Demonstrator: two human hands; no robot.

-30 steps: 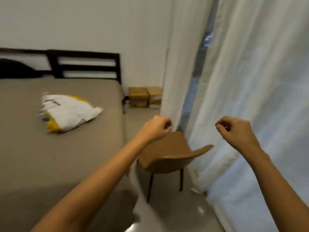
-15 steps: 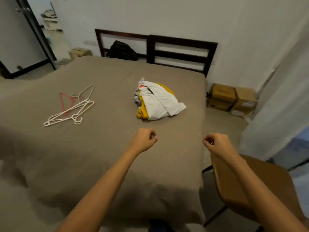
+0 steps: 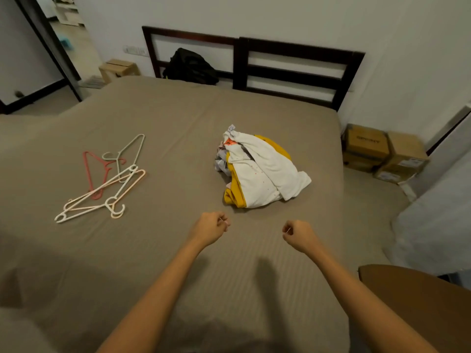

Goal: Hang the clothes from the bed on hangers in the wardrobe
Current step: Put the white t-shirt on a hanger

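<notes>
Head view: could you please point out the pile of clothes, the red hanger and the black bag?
pile of clothes (image 3: 262,174), head view, white top garment.
red hanger (image 3: 86,169), head view, its long arm.
black bag (image 3: 190,66), head view, its middle.

Looks down over a bed under a taupe sheet. Shows a pile of clothes crumpled on it, a white top over a yellow garment. Left of the pile, well apart, finds a tangle of hangers in white, peach, coral and grey-green, overlapping flat on the sheet. Nearer than the pile, catches the left hand and right hand over the sheet, apart from each other, fingers curled into loose fists, nothing visibly held. Beyond the pile, takes in a dark headboard with a black bag against it. Right of the pile, past the mattress edge, picks out cardboard boxes on the floor; nearer and right, a brown chair.
</notes>
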